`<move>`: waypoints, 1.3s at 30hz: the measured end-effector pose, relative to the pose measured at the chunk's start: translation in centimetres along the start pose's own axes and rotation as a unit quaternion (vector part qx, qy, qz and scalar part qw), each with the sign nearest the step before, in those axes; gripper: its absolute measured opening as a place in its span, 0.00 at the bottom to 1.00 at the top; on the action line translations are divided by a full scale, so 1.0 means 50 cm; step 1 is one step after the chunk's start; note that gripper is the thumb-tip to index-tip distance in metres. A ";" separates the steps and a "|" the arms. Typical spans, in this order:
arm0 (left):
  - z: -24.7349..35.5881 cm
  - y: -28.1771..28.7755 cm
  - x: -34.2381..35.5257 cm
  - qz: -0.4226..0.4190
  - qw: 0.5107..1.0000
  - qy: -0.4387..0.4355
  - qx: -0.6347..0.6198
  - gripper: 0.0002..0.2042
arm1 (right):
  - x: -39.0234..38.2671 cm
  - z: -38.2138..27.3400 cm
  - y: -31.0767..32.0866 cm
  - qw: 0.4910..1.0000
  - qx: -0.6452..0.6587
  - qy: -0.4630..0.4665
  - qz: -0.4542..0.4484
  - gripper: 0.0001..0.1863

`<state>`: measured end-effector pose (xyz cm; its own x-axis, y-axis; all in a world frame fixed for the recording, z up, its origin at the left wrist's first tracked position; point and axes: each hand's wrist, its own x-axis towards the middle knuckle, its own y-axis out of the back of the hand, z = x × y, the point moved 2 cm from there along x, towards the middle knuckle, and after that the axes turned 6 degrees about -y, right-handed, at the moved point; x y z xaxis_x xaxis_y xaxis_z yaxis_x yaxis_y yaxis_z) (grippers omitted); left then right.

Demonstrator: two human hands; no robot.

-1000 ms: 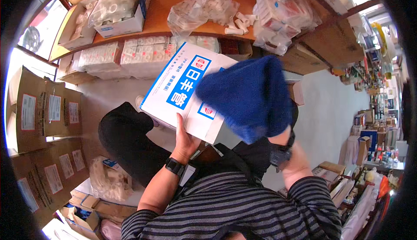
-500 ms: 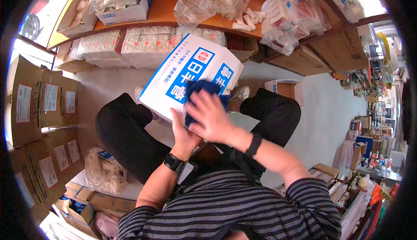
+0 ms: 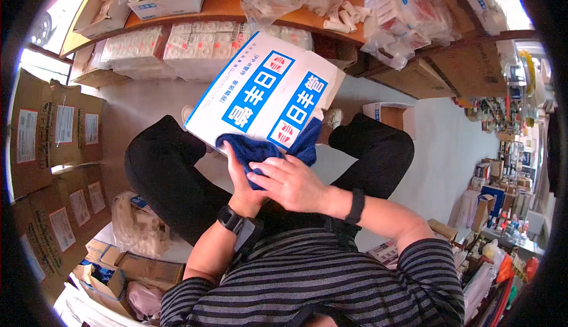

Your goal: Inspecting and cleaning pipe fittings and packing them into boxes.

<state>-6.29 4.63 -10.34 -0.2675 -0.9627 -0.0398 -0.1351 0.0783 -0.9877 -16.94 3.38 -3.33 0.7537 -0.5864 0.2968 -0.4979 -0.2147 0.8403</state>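
Observation:
A white cardboard box (image 3: 248, 78) with blue-and-red printed panels is held tilted between my black-trousered knees. A dark blue cloth (image 3: 305, 146) lies bunched along its lower edge and corner. My left hand (image 3: 242, 179) grips that lower edge, thumb up on the cloth, its other fingers hidden. My right hand (image 3: 296, 185) has its fingers curled on the cloth, pressing it against the box's near edge beside my left hand.
A wooden shelf (image 3: 225, 7) across the top holds bagged white pipe fittings (image 3: 408, 13) and boxes, with packs below. Stacked brown cartons (image 3: 35, 132) line the left. A small open box (image 3: 390, 120) sits on the floor (image 3: 438, 167). Mixed goods crowd the right.
My right hand has brought the cloth down from over the box to its lower edge, baring the printed top. The box's far end sits higher in the picture, and my left thumb is now on the cloth.

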 end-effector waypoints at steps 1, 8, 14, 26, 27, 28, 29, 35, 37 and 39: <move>-0.002 0.013 -0.008 0.199 0.980 -0.017 -0.019 0.33 | -0.005 0.017 0.009 1.000 -0.025 0.006 0.009 0.17; 0.002 0.013 0.005 0.102 0.994 -0.027 -0.033 0.37 | 0.007 0.055 0.010 0.994 0.066 -0.055 0.063 0.12; -0.005 0.016 -0.009 0.113 0.994 -0.002 0.006 0.36 | 0.057 0.104 0.024 0.974 -0.052 -0.211 0.060 0.11; 0.001 0.031 -0.024 0.285 0.937 -0.050 0.195 0.23 | -0.002 0.328 0.020 0.934 -0.148 -0.268 0.182 0.08; 0.002 0.030 -0.025 0.281 0.934 -0.054 0.216 0.23 | 0.002 0.328 0.019 0.945 -0.147 -0.272 0.109 0.08; 0.004 0.030 -0.029 0.315 0.924 -0.056 0.211 0.23 | -0.002 0.321 0.018 0.934 -0.138 -0.318 0.083 0.08; 0.012 0.027 -0.033 0.306 0.927 -0.058 0.210 0.23 | -0.002 0.292 0.007 0.970 -0.051 -0.229 0.058 0.09; 0.055 0.019 -0.077 0.315 0.927 -0.056 0.194 0.24 | -0.002 0.230 -0.006 0.978 0.028 -0.207 -0.003 0.09; 0.056 0.027 -0.079 0.289 0.935 -0.047 0.198 0.24 | 0.005 0.285 0.034 0.958 -0.097 -0.246 0.111 0.09; 0.061 0.034 -0.080 0.296 0.925 -0.068 0.228 0.24 | -0.001 0.294 0.042 0.965 -0.100 -0.209 0.125 0.09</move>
<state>-2.53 7.83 -12.33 -0.0382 -0.8121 -0.5822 0.4222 0.5149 -0.7460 -24.32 -8.55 -8.27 0.3619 -0.8727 0.3277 -0.5172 0.1045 0.8495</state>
